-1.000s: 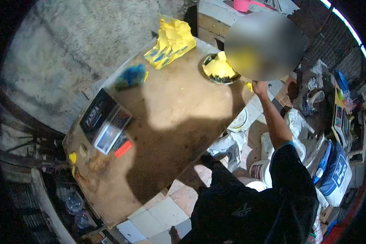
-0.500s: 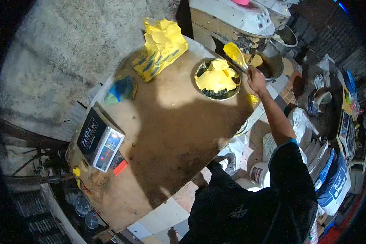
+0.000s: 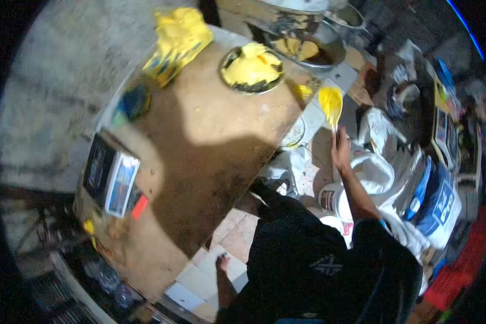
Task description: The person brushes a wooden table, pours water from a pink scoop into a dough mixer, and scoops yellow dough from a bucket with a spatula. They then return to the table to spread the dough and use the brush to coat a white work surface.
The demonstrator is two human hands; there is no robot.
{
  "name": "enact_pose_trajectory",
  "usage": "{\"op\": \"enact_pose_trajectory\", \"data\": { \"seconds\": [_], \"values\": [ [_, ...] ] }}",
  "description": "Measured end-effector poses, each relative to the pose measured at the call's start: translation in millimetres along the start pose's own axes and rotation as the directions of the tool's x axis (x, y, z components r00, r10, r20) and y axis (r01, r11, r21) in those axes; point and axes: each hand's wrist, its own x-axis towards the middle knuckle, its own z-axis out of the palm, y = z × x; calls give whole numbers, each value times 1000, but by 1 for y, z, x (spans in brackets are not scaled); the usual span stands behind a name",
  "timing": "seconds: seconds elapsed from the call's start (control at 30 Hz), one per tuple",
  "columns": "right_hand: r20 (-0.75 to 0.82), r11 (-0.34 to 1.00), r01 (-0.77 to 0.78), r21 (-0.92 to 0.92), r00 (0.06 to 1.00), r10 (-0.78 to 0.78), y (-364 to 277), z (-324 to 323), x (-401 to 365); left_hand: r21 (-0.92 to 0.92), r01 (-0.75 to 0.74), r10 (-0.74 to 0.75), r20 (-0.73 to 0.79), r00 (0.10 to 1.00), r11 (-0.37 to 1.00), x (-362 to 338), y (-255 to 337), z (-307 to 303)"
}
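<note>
My right hand (image 3: 340, 149) is wrapped round the handle of a spatula (image 3: 330, 103), its blade coated in yellow cream. The blade points away from me, over the floor just right of the table's edge. My left hand (image 3: 222, 263) hangs low by the near table edge, above the floor tiles; its fingers are too small and blurred to read. On the table (image 3: 221, 178), a round metal bowl (image 3: 252, 89) holds a heap of yellow cream. Behind and left of it stands a printed plastic bag (image 3: 178, 43) smeared with the same yellow cream.
A digital scale (image 3: 110, 173) sits at the table's left, with a red object (image 3: 140, 206) beside it. A blue-green plastic wrapper (image 3: 132, 102) lies near the far edge. White buckets (image 3: 335, 200), sacks (image 3: 440, 200) and a large metal mixing bowl (image 3: 329, 48) crowd the right side.
My right hand has swung the spatula away from the bowl, out past the table's right edge. My left hand shows more fully below the table. The view has turned to the right.
</note>
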Motion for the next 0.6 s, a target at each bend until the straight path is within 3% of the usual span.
{"op": "enact_pose_trajectory", "data": {
  "seconds": [0.03,0.07,0.1,0.13,0.17,0.23,0.27,0.3,0.33,0.37,0.4,0.43,0.5,0.57,0.6],
  "values": [
    [8,995,92,37,996,-92,-10,3,-24,682,-208,246,42,968,701,23,-6,-2],
    [114,983,164,81,978,-173,-5,17,-46,356,191,-169,-92,981,915,35,6,-1],
    [209,964,235,121,944,-257,2,28,-61,-416,-86,139,98,985,905,35,-4,2],
    [351,980,194,54,915,-200,-11,33,-74,-288,-46,67,61,996,956,20,23,6],
    [479,986,166,-24,867,-135,-35,42,-85,-160,10,-6,23,1000,987,-12,89,20],
    [328,884,278,376,852,-407,-73,67,-97,-176,-148,142,-46,989,973,-37,99,31],
    [370,871,319,372,810,-455,-90,80,-103,-245,-288,260,-140,955,926,-55,97,39],
    [405,856,364,368,766,-500,-110,90,-106,-265,-299,257,-183,949,917,-61,72,40],
    [288,744,486,459,710,-642,-132,101,-110,-395,-299,217,-239,946,869,-66,47,44],
    [100,643,630,436,676,-730,-159,114,-115,-515,-299,170,-284,944,803,-72,25,46],
    [126,611,612,501,648,-751,-195,110,-115,-185,-75,-8,-410,912,980,-91,26,54],
    [237,662,568,489,643,-728,-223,113,-116,141,-62,113,-390,914,988,-114,14,52],
    [338,659,618,429,567,-752,-234,164,-117,-109,-186,100,-535,839,976,-134,-55,66],
    [745,603,794,74,358,-564,-220,220,-121,322,65,122,-527,841,945,-130,-163,75],
    [718,591,800,101,353,-600,-215,223,-126,552,18,309,-493,813,834,-155,-170,85]
  ]
}}
